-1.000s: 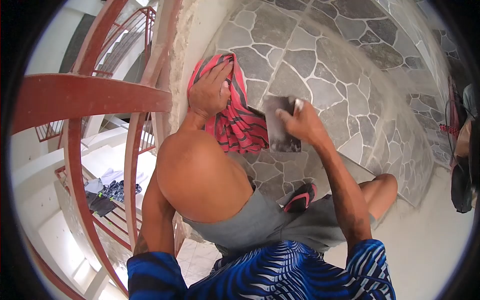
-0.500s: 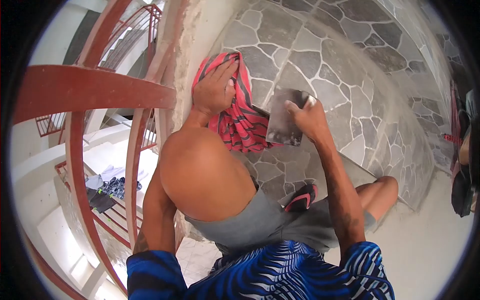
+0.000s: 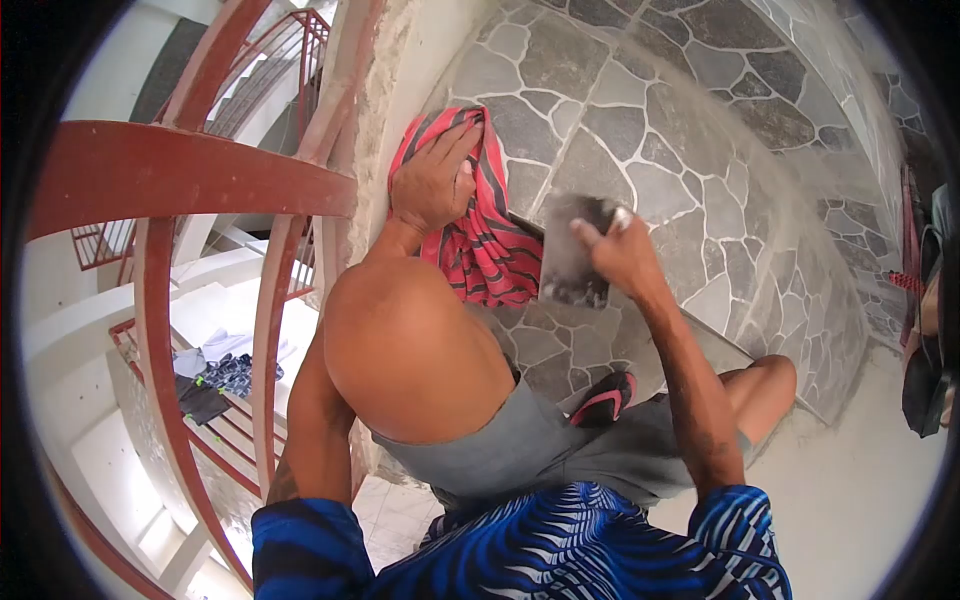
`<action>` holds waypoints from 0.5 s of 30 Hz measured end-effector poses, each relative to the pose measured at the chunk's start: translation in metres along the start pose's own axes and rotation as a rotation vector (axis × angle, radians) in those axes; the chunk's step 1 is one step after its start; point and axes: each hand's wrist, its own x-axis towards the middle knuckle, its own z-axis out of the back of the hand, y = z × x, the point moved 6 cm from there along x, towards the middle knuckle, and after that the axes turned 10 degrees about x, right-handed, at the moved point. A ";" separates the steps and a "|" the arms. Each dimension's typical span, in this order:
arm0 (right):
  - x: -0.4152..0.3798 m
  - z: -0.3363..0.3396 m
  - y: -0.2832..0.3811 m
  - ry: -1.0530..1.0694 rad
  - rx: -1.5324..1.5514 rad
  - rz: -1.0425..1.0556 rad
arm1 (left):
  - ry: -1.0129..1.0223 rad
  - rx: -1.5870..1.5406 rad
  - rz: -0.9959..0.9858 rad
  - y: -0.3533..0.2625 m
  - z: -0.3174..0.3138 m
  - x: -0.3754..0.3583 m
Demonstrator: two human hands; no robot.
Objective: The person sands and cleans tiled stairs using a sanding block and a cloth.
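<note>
My left hand [image 3: 436, 182] lies with fingers stretched flat on a red cloth with dark stripes [image 3: 490, 262], which is bunched over the edge of a stone-patterned step [image 3: 590, 150]. To its right, my right hand [image 3: 622, 252] is closed on a dark, flat rectangular plate [image 3: 572, 262], thumb across its face. Motion smears the plate, and I cannot tell its exact kind. It overlaps the step's edge in this view, close beside the cloth. Something small and white shows at the fingers near its upper corner.
A red railing [image 3: 200, 180] stands along the left, with a lower level and several clothes [image 3: 225, 375] beyond it. My bent knee [image 3: 410, 350] is below my left hand. A black and pink slipper [image 3: 603, 398] is under me. Dark items [image 3: 928, 370] hang at the far right.
My right hand and the plate have shifted slightly down and to the right in view. My left hand stays on the cloth.
</note>
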 end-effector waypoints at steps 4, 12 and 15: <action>0.000 0.007 -0.017 -0.026 0.079 -0.127 | 0.022 -0.015 0.004 -0.004 -0.003 -0.002; -0.017 0.017 0.005 -0.047 0.088 0.009 | 0.104 -0.063 0.031 -0.007 0.008 0.001; -0.027 0.083 0.038 -0.231 -0.067 -0.095 | 0.133 -0.061 0.053 -0.025 0.010 -0.002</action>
